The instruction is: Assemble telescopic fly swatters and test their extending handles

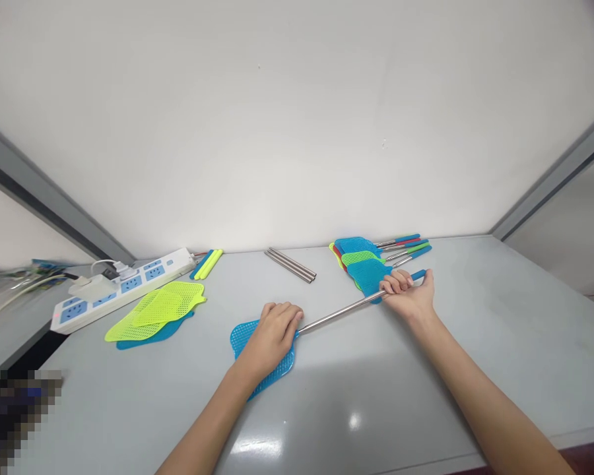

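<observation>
A blue fly swatter with a metal rod (340,311) lies slantwise between my two hands. My left hand (278,328) grips its mesh head (277,369) close to the neck, and the palm covers part of the mesh. At the other end, my right hand (412,297) is palm up, with curled fingers around the rod and the thumb at the blue handle (418,274). Just behind my right hand lies a pile of fly swatters (361,257) in blue, green, yellow and red, their handles pointing right.
Loose metal rods (290,265) lie near the wall. To the left are yellow and blue mesh heads (158,310), with yellow and blue handle sleeves (208,264) behind them. A white power strip (129,287) with plugs runs along the left side of the grey table (356,409).
</observation>
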`<state>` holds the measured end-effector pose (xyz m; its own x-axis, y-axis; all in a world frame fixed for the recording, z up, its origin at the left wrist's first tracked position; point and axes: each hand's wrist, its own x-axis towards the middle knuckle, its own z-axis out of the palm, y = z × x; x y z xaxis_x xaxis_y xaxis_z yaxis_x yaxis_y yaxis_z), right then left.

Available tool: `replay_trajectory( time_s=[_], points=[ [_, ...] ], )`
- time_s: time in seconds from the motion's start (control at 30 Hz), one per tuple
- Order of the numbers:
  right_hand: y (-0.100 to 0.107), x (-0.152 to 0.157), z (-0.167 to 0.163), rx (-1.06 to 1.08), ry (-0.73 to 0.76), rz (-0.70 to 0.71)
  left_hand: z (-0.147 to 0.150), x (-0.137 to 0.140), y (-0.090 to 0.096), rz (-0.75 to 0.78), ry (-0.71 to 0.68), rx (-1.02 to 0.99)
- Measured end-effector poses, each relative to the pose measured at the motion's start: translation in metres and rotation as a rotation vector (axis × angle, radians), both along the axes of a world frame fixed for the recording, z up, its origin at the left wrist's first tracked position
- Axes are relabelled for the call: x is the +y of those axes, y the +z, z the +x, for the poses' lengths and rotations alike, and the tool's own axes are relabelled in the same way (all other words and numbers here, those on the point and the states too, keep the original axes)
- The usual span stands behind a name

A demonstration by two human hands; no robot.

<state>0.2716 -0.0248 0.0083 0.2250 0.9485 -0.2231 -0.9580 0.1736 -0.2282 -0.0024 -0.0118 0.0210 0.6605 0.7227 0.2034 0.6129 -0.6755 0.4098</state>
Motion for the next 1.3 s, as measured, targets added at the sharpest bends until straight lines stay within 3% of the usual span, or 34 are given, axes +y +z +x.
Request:
replay_trajectory(
  time_s=[0.27,0.83,0.97,1.3],
  points=[
    [-0.002,0.0,0.002,-0.024,-0.016,-0.022,0.001,-0.003,0.004,0.002,-0.01,-0.062],
    [-0.004,0.0,-0.002,-0.062,-0.022,0.01,0.002,-0.012,-0.002,0.003,-0.077,0.086],
    [-0.005,0.0,-0.007,-0.073,-0.019,0.064,0.001,-0.012,0.0,-0.008,-0.063,0.079],
    [-0.005,-0.001,-0.017,-0.019,-0.058,0.048,-0.002,-0.01,0.007,-0.031,-0.036,0.084]
  ],
)
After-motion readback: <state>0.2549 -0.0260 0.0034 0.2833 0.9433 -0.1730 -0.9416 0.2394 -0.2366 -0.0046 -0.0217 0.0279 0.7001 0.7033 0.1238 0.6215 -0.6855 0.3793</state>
